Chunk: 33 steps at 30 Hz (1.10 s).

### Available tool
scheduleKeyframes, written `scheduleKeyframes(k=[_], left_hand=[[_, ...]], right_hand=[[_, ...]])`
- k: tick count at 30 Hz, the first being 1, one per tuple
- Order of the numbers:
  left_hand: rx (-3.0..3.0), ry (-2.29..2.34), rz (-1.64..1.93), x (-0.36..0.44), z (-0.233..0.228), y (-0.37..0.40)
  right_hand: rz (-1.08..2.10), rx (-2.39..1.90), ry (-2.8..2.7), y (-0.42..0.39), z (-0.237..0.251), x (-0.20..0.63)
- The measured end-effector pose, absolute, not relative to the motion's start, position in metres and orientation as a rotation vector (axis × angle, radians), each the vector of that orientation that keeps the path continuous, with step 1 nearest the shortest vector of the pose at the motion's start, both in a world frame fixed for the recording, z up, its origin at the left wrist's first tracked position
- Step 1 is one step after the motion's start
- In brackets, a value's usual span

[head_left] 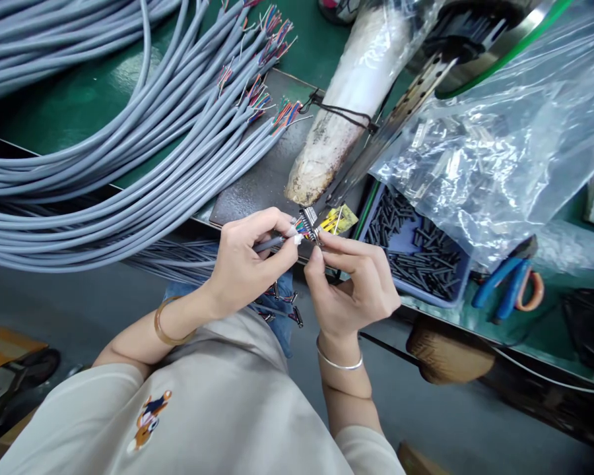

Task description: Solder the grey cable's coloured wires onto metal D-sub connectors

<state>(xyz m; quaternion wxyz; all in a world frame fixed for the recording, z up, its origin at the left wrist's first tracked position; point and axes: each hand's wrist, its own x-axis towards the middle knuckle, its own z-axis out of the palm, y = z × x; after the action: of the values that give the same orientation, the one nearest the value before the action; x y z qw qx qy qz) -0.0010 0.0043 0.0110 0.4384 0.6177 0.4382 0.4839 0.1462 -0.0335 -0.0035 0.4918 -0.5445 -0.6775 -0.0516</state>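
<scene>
Near the bench edge, my left hand (pixel 255 260) pinches a grey cable (pixel 268 245) close to its stripped end, where thin coloured wires fan out. Those wires reach a small metal connector (pixel 309 218) with a row of pins. My right hand (pixel 354 277) grips the connector's near end between thumb and fingertips. Whether each wire is joined to a pin is too small to tell. Just beyond the connector are a white wrapped tube (pixel 344 105) with a scorched tip and a dark metal strip (pixel 383 142). A yellow piece (pixel 340 221) lies right behind the connector.
Bundles of grey cables (pixel 103 224) with stripped ends fill the bench's left. At right stand a blue bin (pixel 448 300) of short black tubes, a clear bag (pixel 505 145) of metal parts and blue-handled pliers (pixel 505 280). Cables with connectors (pixel 294 313) hang by my lap.
</scene>
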Motion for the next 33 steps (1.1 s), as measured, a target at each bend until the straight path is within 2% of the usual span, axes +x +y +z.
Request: scheduleKeyframes(k=[14, 22, 29, 33], left_hand=[[1.704, 1.070, 1.247, -0.006, 0.013, 0.010], [1.571, 1.041, 1.096, -0.010, 0.007, 0.009], [1.418, 0.938, 0.960, -0.012, 0.008, -0.003], [1.351, 0.824, 0.858, -0.015, 0.009, -0.011]], right_hand=[[-0.195, -1.346, -1.704, -0.031, 0.003, 0.146], [-0.244, -1.287, -1.801, -0.034, -0.004, 0.149], [0.102, -1.346, -1.444, -0.044, 0.002, 0.157], [0.263, -1.570, -1.632, -0.057, 0.019, 0.160]])
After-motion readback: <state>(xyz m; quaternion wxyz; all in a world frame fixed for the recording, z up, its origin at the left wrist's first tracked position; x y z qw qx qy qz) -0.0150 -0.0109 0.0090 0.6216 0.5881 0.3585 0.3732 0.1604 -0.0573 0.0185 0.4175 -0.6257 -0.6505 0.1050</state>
